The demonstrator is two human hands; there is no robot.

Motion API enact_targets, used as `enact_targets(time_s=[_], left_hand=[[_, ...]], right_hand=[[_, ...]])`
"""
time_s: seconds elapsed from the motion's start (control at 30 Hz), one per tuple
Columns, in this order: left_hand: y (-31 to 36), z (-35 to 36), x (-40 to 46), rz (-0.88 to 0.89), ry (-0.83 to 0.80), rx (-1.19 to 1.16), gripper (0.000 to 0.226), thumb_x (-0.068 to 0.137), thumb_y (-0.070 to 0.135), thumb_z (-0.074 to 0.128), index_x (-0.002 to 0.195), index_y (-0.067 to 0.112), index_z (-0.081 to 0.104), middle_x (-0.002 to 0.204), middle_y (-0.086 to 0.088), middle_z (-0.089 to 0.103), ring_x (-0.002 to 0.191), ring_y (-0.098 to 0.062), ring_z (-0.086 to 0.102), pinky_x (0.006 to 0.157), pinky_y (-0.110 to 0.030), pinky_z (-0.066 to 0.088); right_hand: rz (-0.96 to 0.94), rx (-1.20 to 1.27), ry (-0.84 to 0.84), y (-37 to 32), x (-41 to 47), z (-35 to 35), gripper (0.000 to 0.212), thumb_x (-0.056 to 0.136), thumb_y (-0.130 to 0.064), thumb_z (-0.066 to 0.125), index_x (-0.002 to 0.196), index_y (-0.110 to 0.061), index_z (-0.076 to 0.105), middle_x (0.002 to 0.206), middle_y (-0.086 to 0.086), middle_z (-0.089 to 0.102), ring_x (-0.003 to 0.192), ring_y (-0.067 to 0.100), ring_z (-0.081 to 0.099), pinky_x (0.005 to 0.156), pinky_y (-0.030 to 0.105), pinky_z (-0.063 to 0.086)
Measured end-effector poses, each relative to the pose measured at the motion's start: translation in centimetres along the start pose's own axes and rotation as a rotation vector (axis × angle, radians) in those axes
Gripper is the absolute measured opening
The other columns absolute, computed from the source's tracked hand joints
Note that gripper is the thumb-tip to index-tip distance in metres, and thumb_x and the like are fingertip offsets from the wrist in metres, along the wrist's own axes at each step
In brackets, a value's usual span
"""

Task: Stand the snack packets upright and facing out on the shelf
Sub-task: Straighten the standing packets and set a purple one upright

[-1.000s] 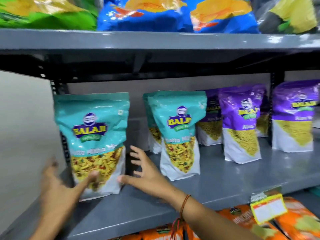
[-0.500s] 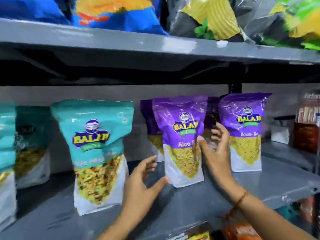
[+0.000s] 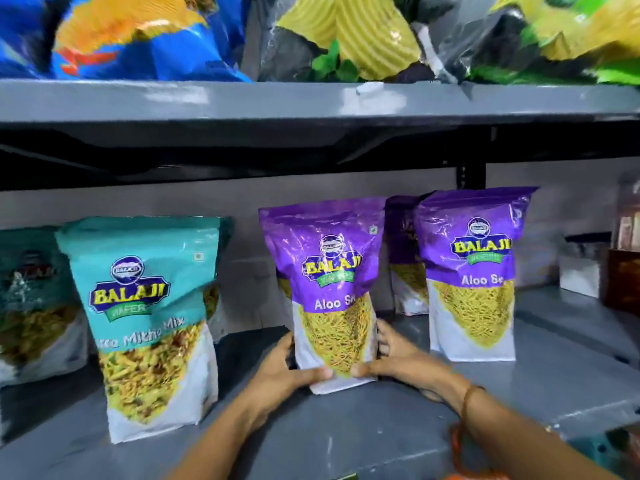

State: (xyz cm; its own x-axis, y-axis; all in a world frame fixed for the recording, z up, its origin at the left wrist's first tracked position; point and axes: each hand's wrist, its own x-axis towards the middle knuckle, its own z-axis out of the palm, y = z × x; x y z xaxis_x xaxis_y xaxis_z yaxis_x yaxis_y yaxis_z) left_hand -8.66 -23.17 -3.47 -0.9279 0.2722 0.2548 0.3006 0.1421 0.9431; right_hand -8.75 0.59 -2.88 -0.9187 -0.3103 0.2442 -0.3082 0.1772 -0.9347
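Observation:
A purple Aloo Sev packet (image 3: pixel 329 271) stands upright, label facing out, in the middle of the grey shelf (image 3: pixel 346 438). My left hand (image 3: pixel 287 372) grips its lower left side and my right hand (image 3: pixel 398 358) grips its lower right side, thumbs across the front. A second purple packet (image 3: pixel 472 275) stands upright to the right, with another purple one (image 3: pixel 403 251) behind it. A teal mix packet (image 3: pixel 145 320) stands upright to the left, and another teal packet (image 3: pixel 34 299) is blurred at the far left.
The upper shelf's edge (image 3: pixel 311 98) hangs low overhead, loaded with blue (image 3: pixel 131 39) and black-yellow chip bags (image 3: pixel 346 36). A black upright post (image 3: pixel 471 174) stands at the back. Boxes (image 3: pixel 620 271) sit at the far right.
The view has swung further right. Both hands left the teal packet, reached toward the middle purple packet and now hold its base on either side.

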Motion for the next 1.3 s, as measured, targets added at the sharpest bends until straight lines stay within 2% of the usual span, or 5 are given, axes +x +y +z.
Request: enact_targets(time_s=[0.4, 0.53, 0.73, 0.93, 1.3], left_hand=[[0.9, -0.1, -2.0, 0.053, -0.003, -0.027, 0.073, 0.054, 0.015, 0.091, 0.119, 0.024, 0.059, 0.118, 0.005, 0.075, 0.101, -0.006, 0.073, 0.075, -0.013, 0.055], [2.7, 0.4, -3.8, 0.301, 0.402, 0.341, 0.123, 0.046, 0.048, 0.091, 0.150, 0.028, 0.028, 0.146, 0.022, 0.039, 0.133, 0.003, 0.041, 0.107, -0.018, 0.034], [5.3, 6.2, -4.7, 0.880, 0.589, 0.488, 0.081, 0.070, 0.058, 0.071, 0.141, 0.029, 0.046, 0.147, 0.016, 0.050, 0.135, 0.005, 0.043, 0.114, -0.018, 0.032], [8.0, 16.4, -0.5, 0.625, 0.286, 0.370, 0.058, 0.068, 0.053, 0.070, 0.123, 0.042, 0.055, 0.121, 0.030, 0.060, 0.115, 0.021, 0.050, 0.103, -0.011, 0.041], [3.8, 21.4, 8.0, -0.037, -0.108, 0.032, 0.112, 0.050, 0.021, 0.090, 0.147, 0.015, 0.034, 0.129, 0.004, 0.065, 0.114, -0.009, 0.066, 0.088, -0.016, 0.053]], right_hand=[[-0.005, -0.022, -0.015, -0.7, -1.0, 0.7, 0.073, 0.071, 0.010, 0.080, 0.127, -0.022, 0.046, 0.115, -0.012, 0.071, 0.108, -0.002, 0.067, 0.084, 0.012, 0.053], [-0.024, 0.004, 0.073, -1.7, -2.2, 0.1, 0.079, 0.077, -0.006, 0.081, 0.139, -0.029, 0.037, 0.131, -0.002, 0.059, 0.122, 0.010, 0.058, 0.102, 0.024, 0.048], [-0.355, -0.177, 0.660, -3.6, -7.0, -5.1, 0.042, 0.062, -0.042, 0.085, 0.099, -0.043, 0.066, 0.098, -0.021, 0.073, 0.091, -0.005, 0.067, 0.075, 0.009, 0.051], [-0.395, -0.215, 1.036, -1.2, -8.9, -13.8, 0.021, 0.077, -0.034, 0.079, 0.084, -0.042, 0.061, 0.088, -0.005, 0.072, 0.075, 0.014, 0.065, 0.068, 0.022, 0.055], [-0.046, 0.011, 0.140, 4.6, -7.5, -21.7, 0.077, 0.056, -0.016, 0.089, 0.122, -0.020, 0.048, 0.113, -0.023, 0.073, 0.100, -0.007, 0.069, 0.078, 0.007, 0.052]])
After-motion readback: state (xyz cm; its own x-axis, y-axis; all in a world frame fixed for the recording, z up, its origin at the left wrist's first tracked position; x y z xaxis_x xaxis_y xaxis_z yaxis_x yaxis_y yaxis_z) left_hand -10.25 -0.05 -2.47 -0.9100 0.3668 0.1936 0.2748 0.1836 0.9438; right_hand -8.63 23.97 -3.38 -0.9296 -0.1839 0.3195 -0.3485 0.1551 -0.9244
